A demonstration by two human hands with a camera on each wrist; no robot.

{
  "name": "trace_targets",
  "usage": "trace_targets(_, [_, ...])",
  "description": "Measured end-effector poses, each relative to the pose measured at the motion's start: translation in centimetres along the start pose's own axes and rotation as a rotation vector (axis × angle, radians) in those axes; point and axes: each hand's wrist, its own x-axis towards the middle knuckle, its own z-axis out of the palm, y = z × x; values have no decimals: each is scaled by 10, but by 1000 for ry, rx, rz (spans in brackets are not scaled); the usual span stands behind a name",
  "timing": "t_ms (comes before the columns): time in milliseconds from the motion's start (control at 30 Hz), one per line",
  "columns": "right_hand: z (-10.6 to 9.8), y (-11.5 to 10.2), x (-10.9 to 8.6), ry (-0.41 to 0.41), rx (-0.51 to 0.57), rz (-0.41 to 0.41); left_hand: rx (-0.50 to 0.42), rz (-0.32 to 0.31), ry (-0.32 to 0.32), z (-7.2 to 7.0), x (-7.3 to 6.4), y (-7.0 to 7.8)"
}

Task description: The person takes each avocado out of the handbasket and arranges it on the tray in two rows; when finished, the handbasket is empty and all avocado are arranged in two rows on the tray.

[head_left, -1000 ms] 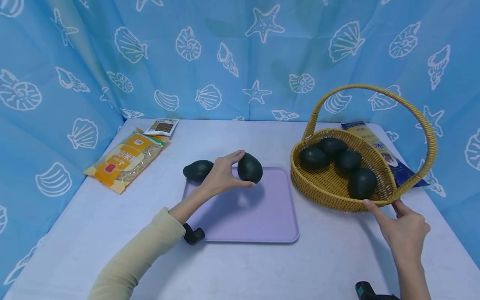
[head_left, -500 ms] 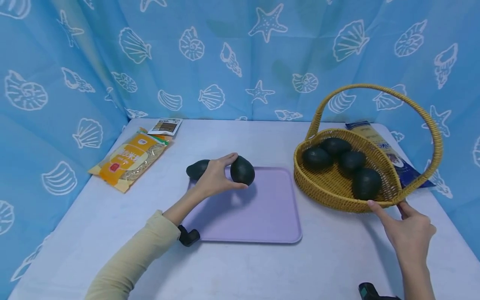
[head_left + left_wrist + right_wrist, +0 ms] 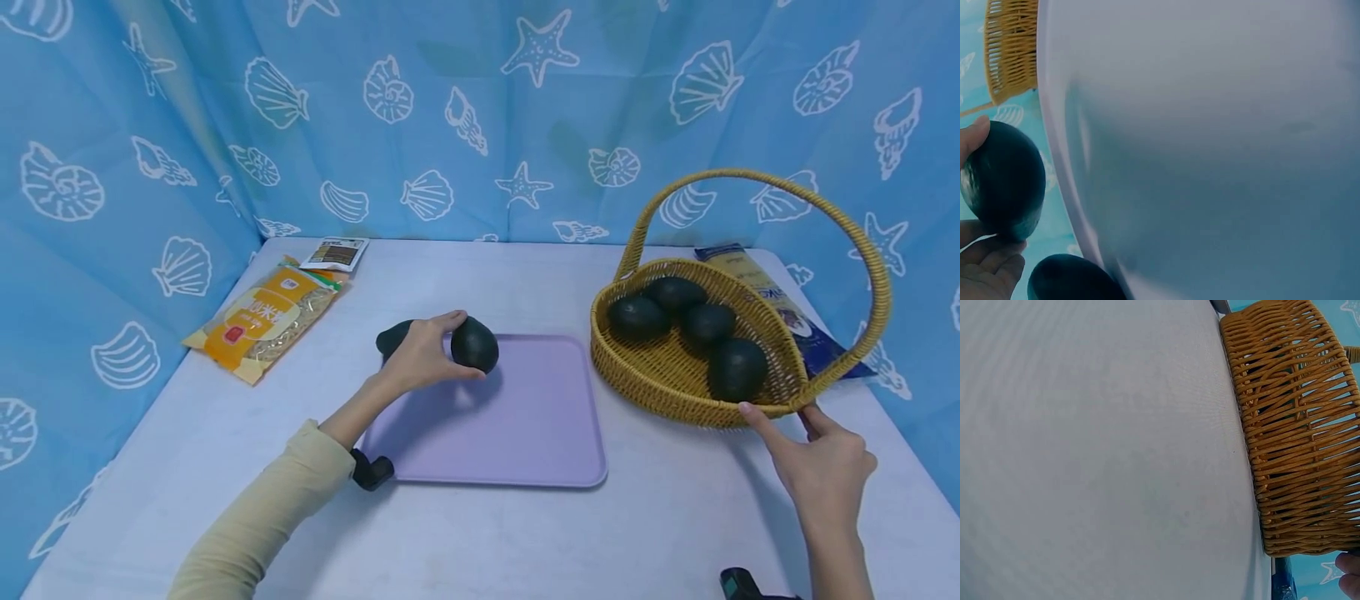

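Observation:
My left hand (image 3: 426,357) pinches a dark green avocado (image 3: 475,345) between thumb and fingers, above the back left part of a purple tray (image 3: 517,425). The same avocado (image 3: 1005,181) shows in the left wrist view. Another avocado (image 3: 393,337) lies at the tray's back left corner, partly hidden behind the hand. My right hand (image 3: 817,467) grips the near right rim of a wicker basket (image 3: 652,400), thumb on the rim and fingers beneath. Several avocados (image 3: 738,369) rest inside the basket. In the right wrist view its woven side (image 3: 1304,437) fills the right edge.
A yellow and orange food bag (image 3: 266,321) and a small white packet (image 3: 335,253) lie at the back left. Behind the basket lies a blue and tan bag (image 3: 817,342). A tall arched handle (image 3: 757,175) rises over the basket. A blue shell-patterned curtain (image 3: 465,192) encloses the table.
My left hand has moved left and slightly down with the avocado, towards the avocado at the tray's back left corner. The right hand keeps its grip on the basket.

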Motion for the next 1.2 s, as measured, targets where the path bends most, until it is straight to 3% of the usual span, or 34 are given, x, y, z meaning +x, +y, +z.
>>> trace_targets(233, [1, 0, -1, -15, 0, 36, 31, -9, -46, 1, 3, -5])
trace_targets(533, [-2, -1, 1, -17, -14, 10, 68, 23, -67, 2, 4, -5])
trace_targets(733, [-2, -1, 1, -4, -1, 4, 118, 33, -129, 4, 6, -3])
trace_targets(1200, [1, -1, 1, 2, 12, -12, 203, -48, -252, -4, 12, 4])
